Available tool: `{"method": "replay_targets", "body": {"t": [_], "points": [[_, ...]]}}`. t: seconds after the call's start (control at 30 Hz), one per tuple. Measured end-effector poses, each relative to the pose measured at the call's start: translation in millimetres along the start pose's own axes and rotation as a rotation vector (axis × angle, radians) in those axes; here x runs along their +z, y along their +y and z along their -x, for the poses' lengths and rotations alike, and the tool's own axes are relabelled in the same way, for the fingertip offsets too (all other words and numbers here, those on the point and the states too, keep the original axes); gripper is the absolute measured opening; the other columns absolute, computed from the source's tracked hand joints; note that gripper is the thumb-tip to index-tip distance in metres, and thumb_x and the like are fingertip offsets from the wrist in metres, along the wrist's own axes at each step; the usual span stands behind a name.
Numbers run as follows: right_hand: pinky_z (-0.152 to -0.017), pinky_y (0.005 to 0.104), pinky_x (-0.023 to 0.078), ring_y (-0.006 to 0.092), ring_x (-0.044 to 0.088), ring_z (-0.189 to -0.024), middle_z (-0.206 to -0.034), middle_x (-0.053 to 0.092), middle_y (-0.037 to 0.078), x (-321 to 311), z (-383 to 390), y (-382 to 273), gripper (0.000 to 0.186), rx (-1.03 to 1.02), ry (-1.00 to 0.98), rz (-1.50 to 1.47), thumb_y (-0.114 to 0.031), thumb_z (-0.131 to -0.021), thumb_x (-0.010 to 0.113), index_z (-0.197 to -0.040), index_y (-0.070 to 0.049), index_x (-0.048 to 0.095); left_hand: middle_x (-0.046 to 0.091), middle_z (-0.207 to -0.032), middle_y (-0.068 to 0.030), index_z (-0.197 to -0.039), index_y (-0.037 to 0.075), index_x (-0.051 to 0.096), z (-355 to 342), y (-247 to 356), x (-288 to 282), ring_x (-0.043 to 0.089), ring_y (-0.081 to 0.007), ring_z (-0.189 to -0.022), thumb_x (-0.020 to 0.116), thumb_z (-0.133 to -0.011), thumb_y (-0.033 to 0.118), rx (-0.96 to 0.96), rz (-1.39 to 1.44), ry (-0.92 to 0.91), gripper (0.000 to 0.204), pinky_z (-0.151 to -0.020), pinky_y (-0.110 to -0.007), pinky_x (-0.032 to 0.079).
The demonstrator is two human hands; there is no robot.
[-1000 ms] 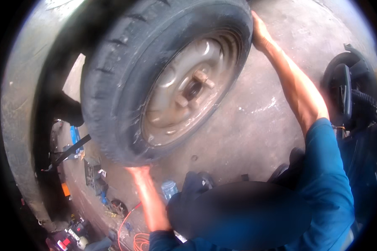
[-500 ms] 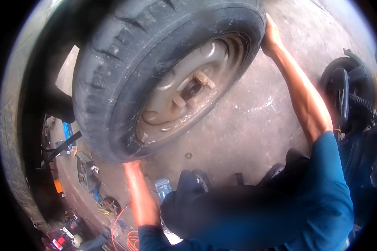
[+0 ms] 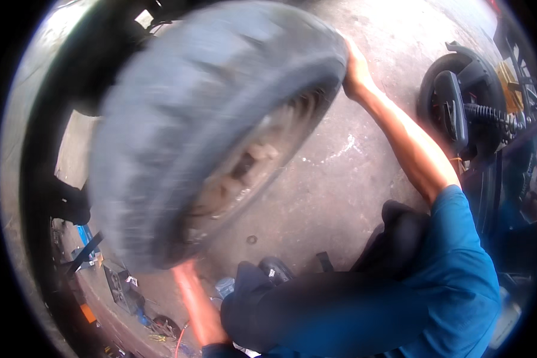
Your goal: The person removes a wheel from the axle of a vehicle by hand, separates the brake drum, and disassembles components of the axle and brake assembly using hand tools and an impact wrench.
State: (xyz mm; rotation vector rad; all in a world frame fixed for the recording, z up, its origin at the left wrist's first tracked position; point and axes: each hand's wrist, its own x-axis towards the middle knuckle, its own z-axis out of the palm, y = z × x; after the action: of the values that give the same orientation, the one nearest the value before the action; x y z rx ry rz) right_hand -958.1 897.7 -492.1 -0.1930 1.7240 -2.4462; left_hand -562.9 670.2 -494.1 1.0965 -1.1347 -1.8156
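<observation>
A large vehicle wheel is held up in front of me by both hands. Its black tire (image 3: 155, 155) has worn, chunky tread, blurred by motion. The dirty metal rim (image 3: 221, 194), with a hub opening at its middle, faces down to the right. My right hand (image 3: 357, 70) grips the tire's far right edge, its fingers partly hidden behind the rubber. Under the near left end of the tire is my left hand (image 3: 186, 273); the tire covers its fingers.
A motorcycle's rear wheel (image 3: 438, 89) and coil spring (image 3: 495, 116) stand at right. Dark vehicle bodywork curves along the left. A grey metal box (image 3: 120, 286) and a clear plastic bottle (image 3: 225, 287) are on the concrete floor (image 3: 316, 197), where a nut-like piece (image 3: 252, 240) also lies.
The wheel has tilted, showing more tread and less of the rim's face. Its near end sits lower in the view. Both hands keep hold, and the floor has shifted left as my view moved.
</observation>
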Motion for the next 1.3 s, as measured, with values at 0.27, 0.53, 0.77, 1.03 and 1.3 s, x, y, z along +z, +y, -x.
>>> {"method": "replay_targets", "body": {"t": [0.27, 0.53, 0.77, 1.03, 1.3], "points": [[-0.104, 0.0358, 0.028, 0.0251, 0.04, -0.122, -0.128, 0.047, 0.016, -82, 27, 7, 0.064, 0.436, -0.002, -0.345, -0.05, -0.088, 0.045, -0.128, -0.001, 0.044, 0.06, -0.103, -0.0118, -0.107, 0.0, 0.056, 37, -61, -1, 0.055, -0.0235, -0.097, 0.04, -0.092, 0.036, -0.082, -0.199, -0.146, 0.041, -0.085, -0.036, 0.044], [-0.111, 0.0373, 0.013, 0.0263, 0.023, -0.134, -0.143, 0.027, 0.018, -42, 123, -103, 0.073, -0.207, 0.033, 0.283, -0.053, -0.092, 0.031, -0.137, 0.004, 0.028, 0.062, -0.1, -0.0153, -0.103, -0.006, 0.058, 49, -35, 41, 0.056, -0.0245, -0.099, 0.034, -0.093, 0.042, 0.197, -0.31, -0.425, 0.054, -0.09, -0.035, 0.04], [-0.105, 0.0325, 0.025, 0.0222, 0.039, -0.124, -0.13, 0.048, 0.014, -27, 118, -143, 0.051, -0.332, 0.056, 0.482, -0.034, -0.086, 0.048, -0.126, -0.002, 0.049, 0.045, -0.126, -0.0172, -0.128, -0.006, 0.039, 53, -35, 74, 0.043, -0.0286, -0.117, 0.051, -0.079, 0.064, 0.536, -0.435, -1.119, 0.086, -0.1, -0.037, 0.031], [-0.098, 0.0311, 0.035, 0.0254, 0.045, -0.116, -0.128, 0.043, 0.021, -41, 126, -156, 0.085, 0.029, -0.023, 0.364, -0.038, -0.078, 0.065, -0.138, 0.005, 0.023, 0.044, -0.128, -0.0194, -0.131, -0.002, 0.037, 49, -52, 87, 0.042, -0.034, -0.119, 0.079, -0.065, 0.036, 0.546, -0.6, -1.572, 0.087, -0.096, -0.042, 0.037], [-0.097, 0.0311, 0.035, 0.0261, 0.048, -0.111, -0.124, 0.047, 0.021, -59, 112, -148, 0.083, -0.166, -0.239, 0.446, -0.038, -0.071, 0.07, -0.135, 0.001, 0.033, 0.054, -0.119, -0.0148, -0.126, 0.0, 0.045, 33, -89, 89, 0.051, -0.0232, -0.109, 0.07, -0.077, 0.032, -0.228, -0.713, -1.403, 0.064, -0.092, -0.037, 0.041]]}}
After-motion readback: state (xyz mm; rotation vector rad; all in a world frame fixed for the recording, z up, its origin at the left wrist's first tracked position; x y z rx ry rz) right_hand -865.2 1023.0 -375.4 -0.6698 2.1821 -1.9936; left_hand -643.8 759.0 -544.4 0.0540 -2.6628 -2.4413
